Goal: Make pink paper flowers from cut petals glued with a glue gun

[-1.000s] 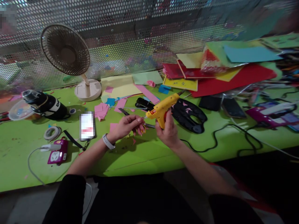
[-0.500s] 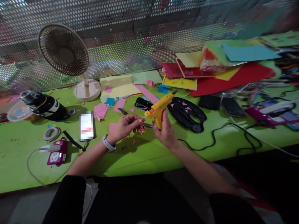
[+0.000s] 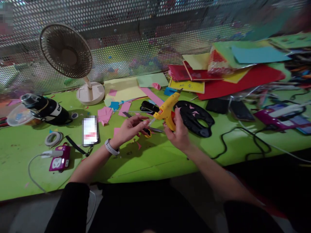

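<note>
My right hand [image 3: 178, 132] is wrapped round the handle of a yellow glue gun [image 3: 168, 108], its dark nozzle tilted up and to the right. A clear glue stick [image 3: 152, 122] sticks out of the gun's back end. My left hand [image 3: 133, 129], with a pale band on its wrist, has thumb and fingers pinched at the free end of that stick. Below the left fingertips lies a tool with a yellow and black handle [image 3: 147, 133], partly hidden by the hand. Behind the gun rests a black stapler-like object [image 3: 148, 106].
A black palette [image 3: 206, 121] with pink scraps lies right of the gun. Pink paper pieces [image 3: 105, 115], a phone [image 3: 90, 131], a tape roll [image 3: 53, 139], a purple socket block [image 3: 60, 158], a bottle [image 3: 50, 111] and a fan [image 3: 90, 94] stand left. Coloured paper [image 3: 243, 81] is piled right.
The glue gun and my right hand have moved slightly right and away from my left hand. More of the glue stick now shows behind the gun.
</note>
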A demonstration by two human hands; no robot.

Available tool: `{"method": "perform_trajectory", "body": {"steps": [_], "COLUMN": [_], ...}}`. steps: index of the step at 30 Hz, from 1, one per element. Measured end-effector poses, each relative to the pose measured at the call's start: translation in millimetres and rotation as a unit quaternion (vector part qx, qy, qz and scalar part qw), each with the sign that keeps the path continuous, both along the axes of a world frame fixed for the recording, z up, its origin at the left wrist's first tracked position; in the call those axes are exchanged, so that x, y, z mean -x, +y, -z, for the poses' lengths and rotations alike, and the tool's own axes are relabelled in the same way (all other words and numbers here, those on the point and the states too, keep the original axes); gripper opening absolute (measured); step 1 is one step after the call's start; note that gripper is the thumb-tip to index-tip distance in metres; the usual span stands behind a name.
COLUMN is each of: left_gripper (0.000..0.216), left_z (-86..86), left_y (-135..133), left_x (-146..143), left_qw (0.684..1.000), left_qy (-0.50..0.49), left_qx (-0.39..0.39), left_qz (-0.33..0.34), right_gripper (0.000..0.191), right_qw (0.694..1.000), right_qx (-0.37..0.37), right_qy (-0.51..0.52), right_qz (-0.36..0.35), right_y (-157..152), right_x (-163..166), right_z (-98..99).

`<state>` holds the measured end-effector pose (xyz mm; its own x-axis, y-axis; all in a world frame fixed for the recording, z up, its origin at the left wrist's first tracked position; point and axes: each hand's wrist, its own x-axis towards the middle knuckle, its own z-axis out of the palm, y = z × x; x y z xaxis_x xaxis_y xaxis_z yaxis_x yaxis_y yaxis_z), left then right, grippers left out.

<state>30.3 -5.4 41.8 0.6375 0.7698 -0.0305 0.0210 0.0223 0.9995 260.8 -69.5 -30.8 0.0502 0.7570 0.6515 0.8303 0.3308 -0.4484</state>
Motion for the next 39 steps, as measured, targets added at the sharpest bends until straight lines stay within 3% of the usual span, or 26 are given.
{"method": "perform_trajectory", "body": {"steps": [7, 12, 18, 21, 26, 31, 35, 39], "left_gripper": [0.041, 0.043, 0.053, 0.05, 0.034, 0.015, 0.022, 0.02], "left_z": [-11.3, -5.8, 2.4, 8.2, 19.3, 20.7, 24.9, 35.0], "left_y": [19, 30, 30, 27, 22, 9, -4, -8], "left_x": [19, 33, 51, 60, 73, 75, 69, 63], "left_qw": [0.996, 0.991, 0.979, 0.976, 0.962, 0.911, 0.86, 0.844], "left_qy": [-0.001, 0.056, 0.114, 0.141, 0.176, 0.292, 0.381, 0.399], "left_qx": [-0.056, -0.109, -0.136, -0.133, -0.17, -0.279, -0.331, -0.348], "left_qz": [-0.066, -0.058, -0.101, -0.097, -0.118, -0.087, -0.08, -0.086], "right_gripper": [0.068, 0.059, 0.054, 0.049, 0.04, 0.037, 0.028, 0.023], "right_qw": [0.996, 0.983, 0.947, 0.935, 0.963, 0.983, 0.96, 0.94], "right_qx": [0.034, 0.097, 0.181, 0.171, 0.042, 0.076, 0.091, 0.105], "right_qy": [-0.058, -0.102, -0.219, -0.277, -0.223, -0.166, -0.196, -0.221], "right_qz": [0.059, 0.12, 0.151, 0.144, 0.147, -0.03, -0.176, -0.236], "right_y": [11, 9, -3, -7, -12, 1, 21, 28], "right_x": [-80, -134, -147, -146, -114, -35, 19, 54], "right_z": [9.7, 24.5, 27.2, 23.4, -6.6, -36.4, -36.9, -32.7]}}
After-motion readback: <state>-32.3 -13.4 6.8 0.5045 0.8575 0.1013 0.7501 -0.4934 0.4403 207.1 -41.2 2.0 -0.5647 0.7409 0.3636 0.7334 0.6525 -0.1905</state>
